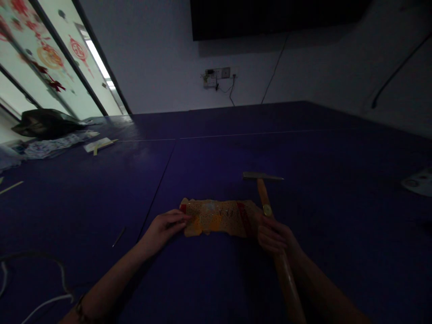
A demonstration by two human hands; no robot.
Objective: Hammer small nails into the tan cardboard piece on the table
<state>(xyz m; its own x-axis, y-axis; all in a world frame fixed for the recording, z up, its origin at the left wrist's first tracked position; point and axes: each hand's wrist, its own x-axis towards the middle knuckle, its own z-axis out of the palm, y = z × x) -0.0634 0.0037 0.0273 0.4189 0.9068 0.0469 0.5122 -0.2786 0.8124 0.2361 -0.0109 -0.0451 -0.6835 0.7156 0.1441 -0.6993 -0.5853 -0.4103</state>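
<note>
Fingers of the right hand (275, 236) are wrapped around the wooden handle of a hammer (265, 196) in the head view, its metal head out past the tan patterned bundle (216, 218). Left hand (168, 225) has its fingertips close together at the bundle's left end; can't tell if they're actually pinching it. Bundle's lying on the purple table (205, 166), between both hands. Looks like a steady-and-line-up step to me; any swing calls for keeping those left fingertips clear.

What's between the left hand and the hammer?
Head view: a tan, rough-edged slab with red bands. The left hand touches its left end; the hammer, gripped by the right hand, is at its right end.
</note>
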